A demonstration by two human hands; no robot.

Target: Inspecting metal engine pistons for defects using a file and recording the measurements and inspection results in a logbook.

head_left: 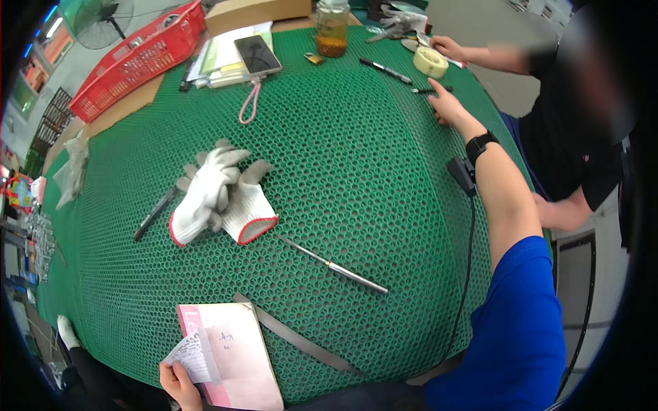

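At the lower left, my left hand (179, 388) pinches a printed paper slip (195, 357) over a pink-and-white notebook (236, 356). My right hand (447, 106) reaches out at the far right with its index finger stretched, at the edge of a short black pen (423, 90); whether it touches the pen I cannot tell. Beside it lie a black marker (387, 70) and a roll of pale tape (430, 61). Between my hands are a pair of white work gloves (212, 188) with red cuffs, a thin metal rod tool with a silver handle (353, 275) and a flat metal strip (301, 342).
A co-worker's hand (449, 49) rests by the tape. On the green mat (343, 164) are a phone (258, 55) with a pink strap, a padlock (313, 59), a jar (332, 31) and another pen (154, 216). A red basket (137, 58) stands far left; a black cable (467, 274) runs beneath my right arm.
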